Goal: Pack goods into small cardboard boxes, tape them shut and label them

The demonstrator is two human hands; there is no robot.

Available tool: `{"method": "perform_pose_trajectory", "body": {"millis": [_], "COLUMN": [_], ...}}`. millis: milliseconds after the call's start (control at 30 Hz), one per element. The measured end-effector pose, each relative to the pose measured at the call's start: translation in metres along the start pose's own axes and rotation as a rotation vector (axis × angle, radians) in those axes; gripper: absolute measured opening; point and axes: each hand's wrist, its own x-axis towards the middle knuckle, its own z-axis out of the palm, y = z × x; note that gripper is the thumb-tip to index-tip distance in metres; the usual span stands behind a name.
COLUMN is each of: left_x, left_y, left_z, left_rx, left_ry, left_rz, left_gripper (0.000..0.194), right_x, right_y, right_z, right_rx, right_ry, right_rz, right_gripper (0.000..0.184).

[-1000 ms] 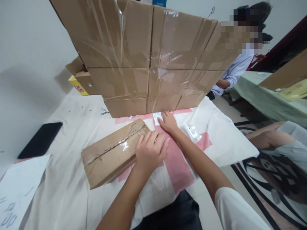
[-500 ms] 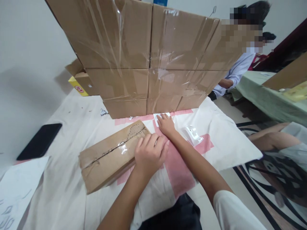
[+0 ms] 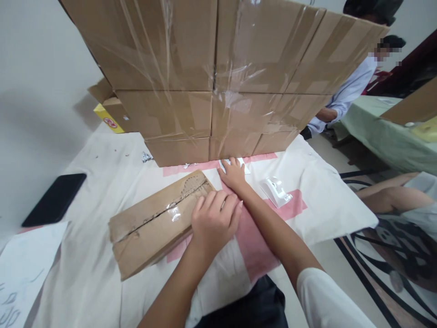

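Right hand (image 3: 234,174) open on white card (image 3: 246,168)

Press evenly to keep the card flat. It lies at the foot of the taped box stack (image 3: 246,111), which limits reach. Left hand (image 3: 214,217) is curled at the end of the carton (image 3: 145,222); grip not discernible. White plastic piece (image 3: 276,192) lies farther right.

a pale wall (image 3: 30,54) bears soft shadows (image 3: 34,114) at ten o'clock. at three stands a green-covered table (image 3: 368,114); dark red fabric (image 3: 422,48) shows at two. black lines (image 3: 357,282) pattern the pale floor (image 3: 327,264) at four.
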Motion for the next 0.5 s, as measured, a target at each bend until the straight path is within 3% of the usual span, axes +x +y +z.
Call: {"method": "perform_pose_trajectory", "body": {"millis": [333,500], "left_x": [-0.001,-0.001], "left_y": [0.0,0.0], "left_z": [0.001,0.002], "left_rx": [0.043,0.053], "left_ry": [-0.005,-0.001], "left_rz": [0.028,0.034], "left_gripper": [0.009,0.006], "right_x": [-0.015,-0.017], "right_y": [-0.003,-0.002], "right_z": [0.01,0.007], "right_rx": [0.018,0.049], "right_ry": [0.013,0.042], "right_rz": [0.024,-0.042], "right_gripper": [0.07,0.065]}}
